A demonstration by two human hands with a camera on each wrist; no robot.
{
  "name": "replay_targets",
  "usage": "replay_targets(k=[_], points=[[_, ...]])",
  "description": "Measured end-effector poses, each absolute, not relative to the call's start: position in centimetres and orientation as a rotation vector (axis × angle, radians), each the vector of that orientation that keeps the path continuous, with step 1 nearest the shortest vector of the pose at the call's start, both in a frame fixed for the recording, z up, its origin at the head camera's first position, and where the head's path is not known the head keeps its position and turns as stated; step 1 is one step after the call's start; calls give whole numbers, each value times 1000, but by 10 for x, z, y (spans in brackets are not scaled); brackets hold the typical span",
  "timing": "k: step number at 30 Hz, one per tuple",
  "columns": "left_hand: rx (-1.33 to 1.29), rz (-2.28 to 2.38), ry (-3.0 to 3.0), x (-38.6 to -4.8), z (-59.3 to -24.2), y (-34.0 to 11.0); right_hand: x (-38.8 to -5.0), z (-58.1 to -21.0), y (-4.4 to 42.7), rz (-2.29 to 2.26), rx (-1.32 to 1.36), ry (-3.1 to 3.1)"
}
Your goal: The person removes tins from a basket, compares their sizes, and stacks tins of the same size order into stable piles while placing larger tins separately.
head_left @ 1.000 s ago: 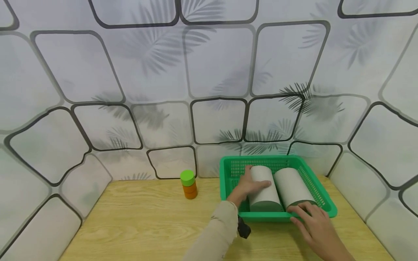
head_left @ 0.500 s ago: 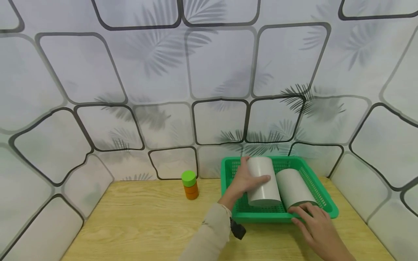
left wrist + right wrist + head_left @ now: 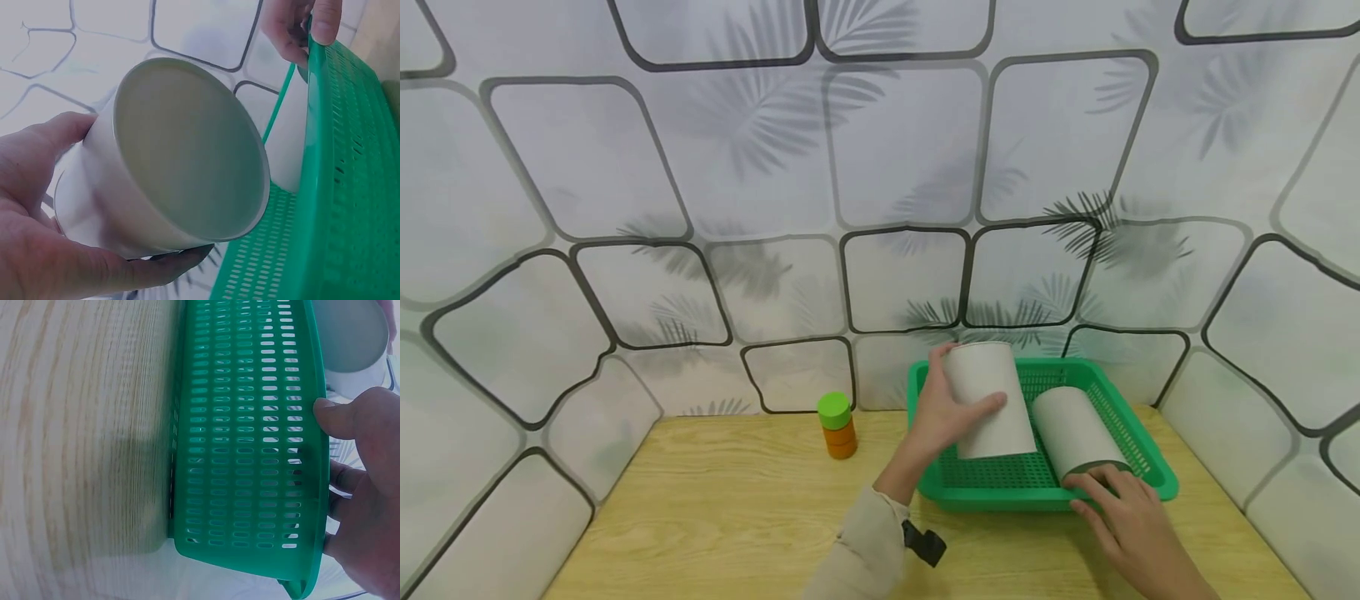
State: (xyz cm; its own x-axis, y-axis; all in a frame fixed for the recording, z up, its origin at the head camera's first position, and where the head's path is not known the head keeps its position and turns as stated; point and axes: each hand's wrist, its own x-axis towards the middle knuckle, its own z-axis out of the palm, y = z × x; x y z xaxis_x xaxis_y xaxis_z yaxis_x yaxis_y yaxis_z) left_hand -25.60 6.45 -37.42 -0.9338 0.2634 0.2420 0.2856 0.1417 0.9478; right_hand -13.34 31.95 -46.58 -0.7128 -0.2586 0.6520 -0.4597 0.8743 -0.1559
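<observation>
My left hand (image 3: 942, 410) grips a white cylinder (image 3: 992, 404) from its left side, tilted over the left part of the green basket (image 3: 1022, 500). In the left wrist view the cylinder (image 3: 181, 150) shows its round end between thumb and fingers of the left hand (image 3: 44, 219). A second white cylinder (image 3: 1075, 427) lies in the basket's right part. My right hand (image 3: 1131, 521) pinches the basket's front rim beside that cylinder's near end; in the right wrist view the thumb of the right hand (image 3: 375, 481) lies on the rim, other fingers behind it.
An orange bottle with a green lid (image 3: 837, 425) stands left of the basket on the wooden table (image 3: 715, 500). Patterned white cloth (image 3: 902, 275) rises behind the table and along both sides. A black device is strapped at the left wrist.
My left hand has lifted the left cylinder up from the basket floor and moved it a little to the left. The right hand keeps its place on the rim.
</observation>
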Motion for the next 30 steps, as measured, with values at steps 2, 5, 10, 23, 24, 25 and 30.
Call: replay_targets(k=[2, 5, 10, 23, 24, 25, 30], points=[[-589, -1985, -2323, -253, -373, 59, -134, -466, 320, 403, 521, -2388], [-614, -2047, -2285, -247, -371, 51, -134, -466, 320, 397, 530, -2381], [-637, -2103, -2237, -240, -367, 35, -135, -467, 321, 389, 530, -2381], [-659, -2051, -2078, -225, -355, -15, -138, -472, 322, 368, 549, -2364], [-656, -2034, -2067, -224, -355, -19, -138, -472, 322, 364, 551, -2363], [-653, -2017, -2057, -224, -355, -23, -138, -472, 322, 363, 551, -2361], [-636, -1992, -2014, -222, -354, -45, -138, -472, 323, 371, 547, -2358]])
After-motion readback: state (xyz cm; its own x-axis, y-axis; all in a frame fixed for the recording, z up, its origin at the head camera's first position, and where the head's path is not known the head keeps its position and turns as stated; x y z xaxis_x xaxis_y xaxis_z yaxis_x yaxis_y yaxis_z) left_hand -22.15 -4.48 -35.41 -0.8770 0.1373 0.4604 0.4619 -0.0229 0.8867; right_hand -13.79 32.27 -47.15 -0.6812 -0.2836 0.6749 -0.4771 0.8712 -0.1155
